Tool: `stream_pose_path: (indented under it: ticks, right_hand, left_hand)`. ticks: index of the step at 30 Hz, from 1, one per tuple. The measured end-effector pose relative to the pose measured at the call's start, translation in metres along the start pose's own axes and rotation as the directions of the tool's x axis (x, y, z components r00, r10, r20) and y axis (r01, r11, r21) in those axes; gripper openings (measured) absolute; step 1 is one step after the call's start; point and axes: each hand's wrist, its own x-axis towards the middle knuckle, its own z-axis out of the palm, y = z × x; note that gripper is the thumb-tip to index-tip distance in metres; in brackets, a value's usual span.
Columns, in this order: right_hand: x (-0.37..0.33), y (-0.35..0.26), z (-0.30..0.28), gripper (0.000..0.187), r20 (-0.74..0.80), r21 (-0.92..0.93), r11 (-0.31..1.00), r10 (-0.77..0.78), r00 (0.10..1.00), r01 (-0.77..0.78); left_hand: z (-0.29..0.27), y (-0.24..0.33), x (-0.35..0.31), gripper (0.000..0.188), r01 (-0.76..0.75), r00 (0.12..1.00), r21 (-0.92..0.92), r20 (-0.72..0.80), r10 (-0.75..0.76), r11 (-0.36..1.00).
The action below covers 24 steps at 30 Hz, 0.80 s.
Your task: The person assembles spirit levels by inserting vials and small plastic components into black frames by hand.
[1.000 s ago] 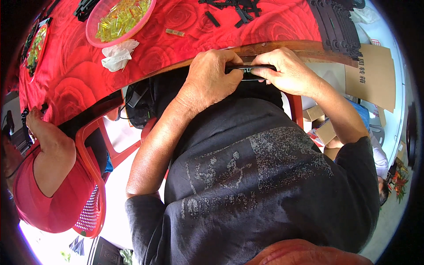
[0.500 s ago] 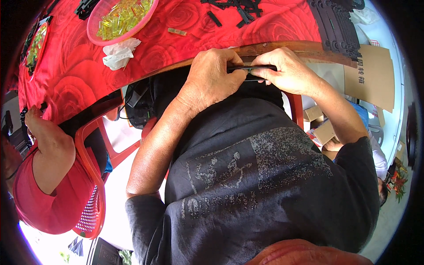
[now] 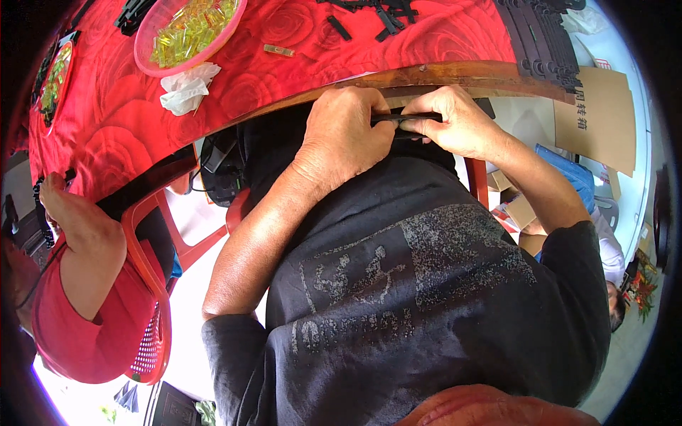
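A thin black bar-shaped piece (image 3: 425, 116) spans the gap between my hands, just off the near edge of the table. My left hand (image 3: 347, 135) is closed on its left end, thumb and fingers pinched together. The fingertips of my right hand (image 3: 457, 122) pinch the same piece from the right, close to the left fingertips. Part of the black piece is hidden behind my fingers, so its exact kind cannot be made out.
On the red rose-patterned tablecloth (image 3: 284, 78) stand a pink basket (image 3: 144, 58) of clear yellow vials and a crumpled white tissue (image 3: 186, 89). One loose vial (image 3: 278, 50), scattered black pieces (image 3: 387, 21) and stacked black parts (image 3: 538, 46) lie farther back. A person in red (image 3: 92, 305) sits at left.
Both hands have come slightly down, nearer my body, with the black piece still between them. The person at left has shifted a little to the right.
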Motion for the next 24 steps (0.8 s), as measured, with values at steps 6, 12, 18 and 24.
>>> stream_pose_path:
  ticks: [6, 12, 18, 24]
  right_hand:
    - [-0.004, 0.002, 0.004, 0.017, -0.014, 0.001, 1.000, -0.022, 1.000, 0.022]
    - [-0.003, 0.006, 0.009, 0.022, -0.088, -0.151, 0.983, -0.122, 0.989, 0.108]
    - [0.006, 0.011, 0.013, 0.022, -0.094, -0.169, 0.956, -0.257, 0.962, 0.239]
    - [0.000, 0.006, 0.009, 0.020, -0.053, -0.072, 0.971, -0.232, 0.971, 0.228]
  left_hand:
    - [0.003, -0.005, 0.000, 0.016, -0.051, 0.999, 0.001, 0.006, 0.051, 0.999]
    - [0.001, -0.007, -0.001, 0.015, -0.062, 0.998, -0.006, 0.017, 0.062, 0.998]
    - [-0.006, -0.005, -0.001, 0.015, -0.052, 0.999, 0.021, -0.007, 0.052, 0.998]
    - [-0.022, 0.003, -0.001, 0.016, -0.104, 0.990, -0.093, 0.089, 0.112, 0.990]
